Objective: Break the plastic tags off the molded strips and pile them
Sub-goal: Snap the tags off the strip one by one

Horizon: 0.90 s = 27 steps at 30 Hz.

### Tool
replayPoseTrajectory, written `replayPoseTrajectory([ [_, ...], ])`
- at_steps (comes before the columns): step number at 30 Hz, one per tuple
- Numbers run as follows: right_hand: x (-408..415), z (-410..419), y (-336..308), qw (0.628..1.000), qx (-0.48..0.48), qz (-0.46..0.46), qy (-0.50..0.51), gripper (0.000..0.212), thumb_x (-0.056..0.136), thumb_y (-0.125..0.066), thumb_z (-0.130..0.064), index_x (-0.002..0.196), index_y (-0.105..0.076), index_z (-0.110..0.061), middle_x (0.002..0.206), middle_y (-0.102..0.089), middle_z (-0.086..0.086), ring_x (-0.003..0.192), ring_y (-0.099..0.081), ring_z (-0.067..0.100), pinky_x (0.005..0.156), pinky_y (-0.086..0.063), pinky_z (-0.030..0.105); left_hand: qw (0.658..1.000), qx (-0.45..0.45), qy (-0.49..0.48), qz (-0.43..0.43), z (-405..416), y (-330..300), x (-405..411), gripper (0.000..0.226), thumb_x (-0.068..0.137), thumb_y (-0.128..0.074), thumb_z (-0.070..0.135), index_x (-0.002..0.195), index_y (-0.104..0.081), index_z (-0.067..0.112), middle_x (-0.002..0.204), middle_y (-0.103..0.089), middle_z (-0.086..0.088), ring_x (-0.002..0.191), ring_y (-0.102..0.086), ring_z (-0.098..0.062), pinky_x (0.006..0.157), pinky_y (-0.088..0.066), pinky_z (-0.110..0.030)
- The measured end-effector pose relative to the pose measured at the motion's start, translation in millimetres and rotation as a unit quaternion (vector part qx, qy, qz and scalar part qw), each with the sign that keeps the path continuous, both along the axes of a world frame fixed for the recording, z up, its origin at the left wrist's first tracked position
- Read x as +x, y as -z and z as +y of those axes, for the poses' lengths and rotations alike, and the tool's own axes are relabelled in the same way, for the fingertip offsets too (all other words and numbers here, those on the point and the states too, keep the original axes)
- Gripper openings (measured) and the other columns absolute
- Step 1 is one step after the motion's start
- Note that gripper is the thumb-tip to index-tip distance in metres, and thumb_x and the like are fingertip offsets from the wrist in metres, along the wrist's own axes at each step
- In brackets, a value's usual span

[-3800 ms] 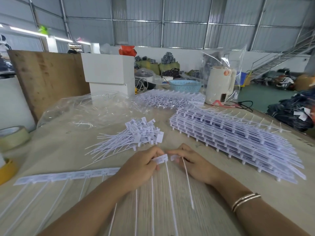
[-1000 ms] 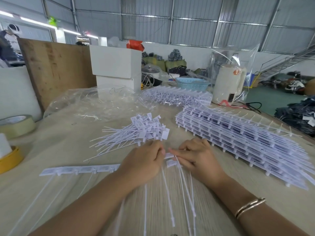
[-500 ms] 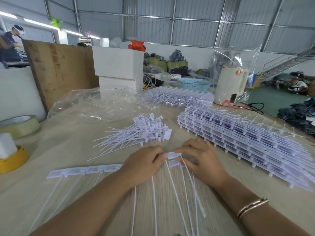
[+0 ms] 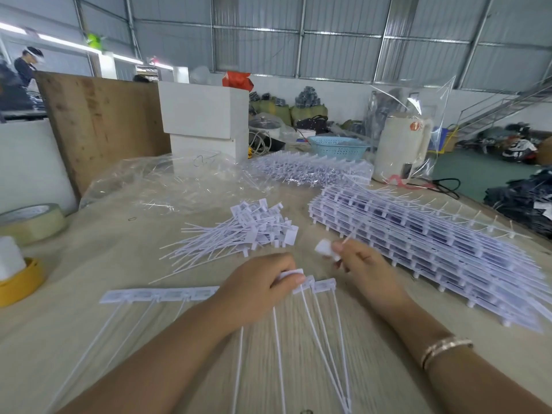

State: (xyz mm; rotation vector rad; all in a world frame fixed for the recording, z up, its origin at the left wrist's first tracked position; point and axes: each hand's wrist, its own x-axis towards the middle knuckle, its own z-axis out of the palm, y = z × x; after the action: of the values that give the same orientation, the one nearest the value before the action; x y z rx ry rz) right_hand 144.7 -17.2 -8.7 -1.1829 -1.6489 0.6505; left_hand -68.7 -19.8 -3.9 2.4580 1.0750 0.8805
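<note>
A white molded strip [image 4: 158,295] of tags lies across the table in front of me, its thin tails running toward me. My left hand [image 4: 257,286] pinches the strip's right end. Two loose tags [image 4: 319,286] lie just right of that hand. My right hand [image 4: 363,265] is lifted off the table and pinches a small white tag piece [image 4: 324,248]. Behind my hands lies a pile of separated tags [image 4: 251,230]. A thick stack of whole strips [image 4: 418,243] sits at the right.
Crumpled clear plastic [image 4: 167,180] and another bundle of strips [image 4: 310,170] lie farther back. Tape rolls [image 4: 33,219] and a yellow roll [image 4: 21,283] sit at the left edge. A white box [image 4: 206,115], a blue basket [image 4: 339,146] and a white kettle [image 4: 400,144] stand behind.
My right hand has lifted away from the strip toward the right, carrying a broken-off tag piece. My left hand stays on the strip's end.
</note>
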Motion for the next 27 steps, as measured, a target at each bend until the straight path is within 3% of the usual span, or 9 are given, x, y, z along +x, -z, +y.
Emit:
replayPoseTrajectory([
  [2,7,-1,-2,0.998,-0.013,0.047,0.034,0.03,0.095,-0.05,-0.026,0.072,-0.069,-0.023,0.063,-0.059,-0.01,0.06,-0.048,0.006,0.062,-0.038,0.019,1.0,0.016,0.015,0.011,-6,-4,0,0.034,0.094,-0.047,0.043,0.066,-0.036,0.028,0.059,-0.038,0.009,0.055,-0.036,-0.006,0.055,-0.029,-0.026],
  [4,4,-4,-4,1.0,0.0,0.015,-0.006,0.033,0.094,-0.053,-0.017,0.072,-0.069,-0.036,0.06,-0.059,-0.013,0.054,-0.047,0.002,0.056,-0.037,0.012,0.999,0.044,-0.002,0.008,-10,-10,-1,0.034,0.094,-0.042,0.045,0.065,-0.033,0.03,0.059,-0.04,0.01,0.055,-0.038,-0.005,0.052,-0.025,-0.023],
  [5,0,-5,-4,1.0,0.008,-0.013,-0.026,0.031,0.092,-0.054,-0.012,0.082,-0.07,-0.037,0.064,-0.061,-0.012,0.055,-0.049,0.0,0.057,-0.038,0.01,0.998,0.052,-0.016,0.009,-11,-12,-1,0.033,0.095,-0.042,0.042,0.065,-0.032,0.032,0.061,-0.043,0.012,0.055,-0.039,-0.004,0.051,-0.024,-0.022],
  [8,-4,-4,-4,0.997,0.027,-0.063,-0.038,0.032,0.09,-0.056,-0.002,0.106,-0.066,-0.028,0.082,-0.061,0.0,0.067,-0.053,0.003,0.066,-0.039,0.011,0.996,0.029,-0.049,0.063,-11,-14,-4,0.028,0.095,-0.041,0.025,0.068,-0.035,0.031,0.065,-0.044,0.009,0.061,-0.043,-0.006,0.056,-0.029,-0.029],
  [12,-1,-4,0,0.99,0.017,-0.113,-0.083,0.043,0.085,-0.055,0.012,0.11,-0.066,-0.022,0.088,-0.056,0.006,0.069,-0.049,-0.002,0.066,-0.037,0.011,0.99,-0.025,-0.075,0.117,-3,-9,-9,0.03,0.091,-0.039,0.012,0.066,-0.035,0.028,0.068,-0.042,0.009,0.063,-0.04,-0.007,0.057,-0.028,-0.029],
  [15,-5,-3,5,0.973,0.022,-0.202,-0.106,0.052,0.08,-0.047,0.019,0.11,-0.069,-0.017,0.089,-0.056,0.003,0.077,-0.052,0.003,0.072,-0.038,0.011,0.986,-0.057,-0.096,0.122,4,-4,-14,0.016,0.092,-0.038,0.013,0.082,-0.046,0.022,0.077,-0.045,0.01,0.069,-0.043,-0.009,0.059,-0.031,-0.028],
  [22,-8,-6,4,0.967,0.101,-0.221,-0.075,0.05,0.072,-0.039,-0.002,0.109,-0.07,-0.016,0.101,-0.055,-0.001,0.094,-0.054,0.012,0.081,-0.042,0.024,0.983,-0.146,-0.093,0.057,7,-2,-13,0.03,0.089,-0.041,0.009,0.109,-0.045,0.03,0.095,-0.051,0.01,0.071,-0.05,-0.007,0.057,-0.037,-0.025],
  [24,-13,-11,3,0.948,0.163,-0.266,-0.071,0.044,0.076,-0.049,-0.004,0.114,-0.067,-0.018,0.104,-0.055,-0.002,0.094,-0.055,0.013,0.08,-0.044,0.028,0.984,-0.153,-0.079,0.036,4,-2,-10,0.037,0.089,-0.043,0.01,0.119,-0.041,0.03,0.103,-0.049,0.008,0.081,-0.051,-0.008,0.06,-0.038,-0.024],
  [27,-25,-15,2,0.895,0.248,-0.367,-0.062,0.035,0.084,-0.057,-0.025,0.118,-0.064,-0.025,0.107,-0.061,-0.002,0.092,-0.06,0.018,0.074,-0.047,0.036,0.992,-0.122,-0.042,0.011,-2,-3,-2,0.038,0.088,-0.05,0.013,0.123,-0.041,0.026,0.112,-0.051,0.006,0.095,-0.054,-0.01,0.077,-0.046,-0.029],
])
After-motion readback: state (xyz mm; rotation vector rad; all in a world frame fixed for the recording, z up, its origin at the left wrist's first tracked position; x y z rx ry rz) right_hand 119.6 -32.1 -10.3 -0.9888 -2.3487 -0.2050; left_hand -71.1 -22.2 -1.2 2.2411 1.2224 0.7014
